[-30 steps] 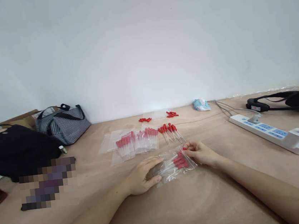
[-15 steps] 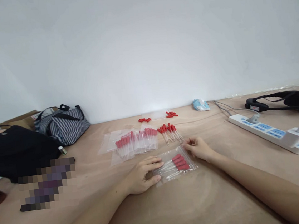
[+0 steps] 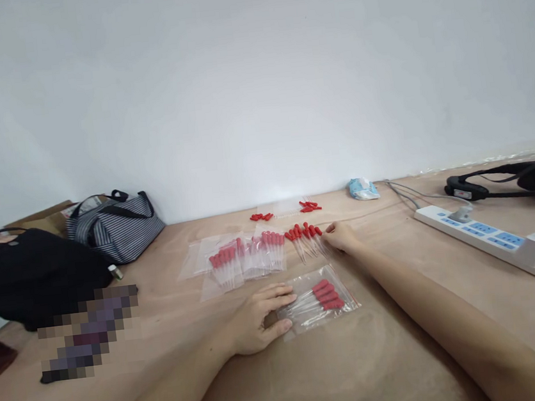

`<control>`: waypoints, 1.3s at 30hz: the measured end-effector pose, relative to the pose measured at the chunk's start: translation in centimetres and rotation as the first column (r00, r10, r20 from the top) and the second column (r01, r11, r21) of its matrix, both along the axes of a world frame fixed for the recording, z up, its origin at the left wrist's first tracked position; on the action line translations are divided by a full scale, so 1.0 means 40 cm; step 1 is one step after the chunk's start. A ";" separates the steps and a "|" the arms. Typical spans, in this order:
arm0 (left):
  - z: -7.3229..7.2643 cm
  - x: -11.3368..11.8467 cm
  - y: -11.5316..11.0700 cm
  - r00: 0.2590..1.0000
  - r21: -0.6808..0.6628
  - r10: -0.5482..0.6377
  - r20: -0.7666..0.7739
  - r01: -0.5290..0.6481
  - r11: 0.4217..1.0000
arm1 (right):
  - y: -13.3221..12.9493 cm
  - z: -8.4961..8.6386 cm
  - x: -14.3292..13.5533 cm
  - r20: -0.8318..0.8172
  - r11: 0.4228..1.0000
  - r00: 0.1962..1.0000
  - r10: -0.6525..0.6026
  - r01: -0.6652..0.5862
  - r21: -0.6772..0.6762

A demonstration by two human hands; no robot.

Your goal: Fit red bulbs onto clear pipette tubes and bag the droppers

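Observation:
A clear zip bag [image 3: 305, 322] with several red-bulbed droppers [image 3: 327, 293] inside lies flat on the table in front of me. My left hand [image 3: 259, 320] rests at its left end, thumb and fingers spread apart on the plastic. Beyond the bag is a row of loose red-bulbed droppers [image 3: 298, 230] with thin clear stems. At the right end of that row, my right hand [image 3: 342, 237] has its fingers closed at the outermost dropper [image 3: 318, 231]; the fingertips are partly hidden. Left of the loose droppers lie several overlapping filled zip bags [image 3: 227, 266].
Separate red bulbs [image 3: 260, 217] and more red bulbs [image 3: 311, 206] lie near the wall. A blue-white packet [image 3: 363, 188], a power strip [image 3: 484, 234] and a black strapped device [image 3: 511, 182] stand right. Left are a striped bag [image 3: 119, 230] and a black bag [image 3: 48, 270].
My right hand has left the bag's upper right edge and moved forward to the loose droppers. My left hand stays on the bag. The view has shifted slightly.

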State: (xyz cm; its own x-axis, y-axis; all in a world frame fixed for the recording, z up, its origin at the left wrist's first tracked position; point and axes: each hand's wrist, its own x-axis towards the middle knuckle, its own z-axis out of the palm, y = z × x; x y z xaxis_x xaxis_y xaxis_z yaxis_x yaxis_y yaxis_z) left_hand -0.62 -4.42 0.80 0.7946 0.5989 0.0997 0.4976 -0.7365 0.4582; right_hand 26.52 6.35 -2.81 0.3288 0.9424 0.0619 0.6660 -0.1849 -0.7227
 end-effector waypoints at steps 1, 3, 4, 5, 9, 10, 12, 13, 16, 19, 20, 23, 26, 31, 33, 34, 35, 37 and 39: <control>-0.001 0.000 0.001 1.000 0.001 -0.002 0.003 0.002 1.000 | 0.000 0.004 0.003 0.025 1.000 1.000 0.003 -0.003 -0.002; -0.004 -0.001 0.002 1.000 0.005 -0.010 0.017 0.010 1.000 | -0.003 0.011 0.014 0.067 1.000 0.998 0.011 -0.010 -0.006; -0.005 -0.002 0.003 1.000 0.005 -0.017 0.025 0.017 1.000 | -0.007 0.014 0.020 0.082 1.000 0.996 0.015 -0.014 -0.009; -0.007 -0.002 0.004 0.999 0.007 -0.024 0.033 0.023 1.000 | -0.012 0.016 0.028 0.093 1.000 0.995 0.018 -0.018 -0.008; -0.010 -0.004 0.006 0.998 0.011 -0.035 0.053 0.034 0.999 | -0.044 0.019 0.061 0.109 0.998 0.993 0.049 -0.053 0.038; -0.010 -0.003 0.005 0.998 0.014 -0.032 0.052 0.031 0.999 | -0.057 0.017 0.067 0.081 0.995 0.995 0.058 -0.064 0.074; -0.009 -0.003 0.005 0.999 0.018 -0.025 0.044 0.024 1.000 | -0.090 0.010 0.072 -0.076 0.981 0.995 0.071 -0.056 0.184; -0.008 -0.003 0.005 0.999 0.020 -0.021 0.040 0.021 1.000 | -0.109 0.005 0.069 -0.195 0.970 0.977 0.084 -0.036 0.239; -0.008 -0.003 0.005 0.999 0.021 -0.017 0.029 0.016 1.000 | -0.170 -0.007 0.047 -0.506 0.951 0.851 0.139 0.027 0.307; -0.008 -0.002 0.005 1.000 0.021 -0.016 0.018 0.016 1.000 | -0.214 -0.009 0.016 -0.619 0.943 0.774 0.137 0.089 0.321; -0.007 -0.001 0.005 1.000 0.021 -0.015 0.018 0.015 1.000 | -0.221 -0.009 0.008 -0.640 0.937 0.756 0.138 0.110 0.332; -0.006 -0.001 0.004 1.000 0.019 -0.012 0.025 0.011 1.000 | -0.225 -0.010 -0.009 -0.684 0.920 0.707 0.180 0.125 0.371; -0.007 -0.001 0.005 1.000 0.016 -0.007 0.021 0.006 1.000 | -0.224 -0.013 -0.023 -0.719 0.917 0.658 0.222 0.110 0.384; -0.008 -0.001 0.006 1.000 0.013 -0.005 0.012 0.005 1.000 | -0.243 -0.004 -0.053 -0.783 0.940 0.565 0.261 0.036 0.339; -0.006 0.000 0.005 1.000 0.009 -0.007 0.012 0.007 1.000 | -0.253 0.004 -0.060 -0.776 0.955 0.579 0.252 -0.022 0.294; -0.005 0.001 0.004 1.000 0.007 -0.005 0.012 0.005 1.000 | -0.257 0.008 -0.061 -0.758 0.962 0.605 0.243 -0.053 0.267; -0.003 0.001 0.003 1.000 0.004 -0.002 0.011 0.002 1.000 | -0.259 0.011 -0.059 -0.733 0.968 0.638 0.235 -0.081 0.239; -0.001 0.002 0.001 1.000 0.002 0.003 0.013 -0.003 1.000 | -0.261 0.013 -0.052 -0.676 0.973 0.701 0.227 -0.139 0.183; 0.000 0.002 0.000 1.000 0.003 0.003 0.023 -0.003 1.000 | -0.259 0.012 -0.041 -0.632 0.968 0.734 0.248 -0.210 0.136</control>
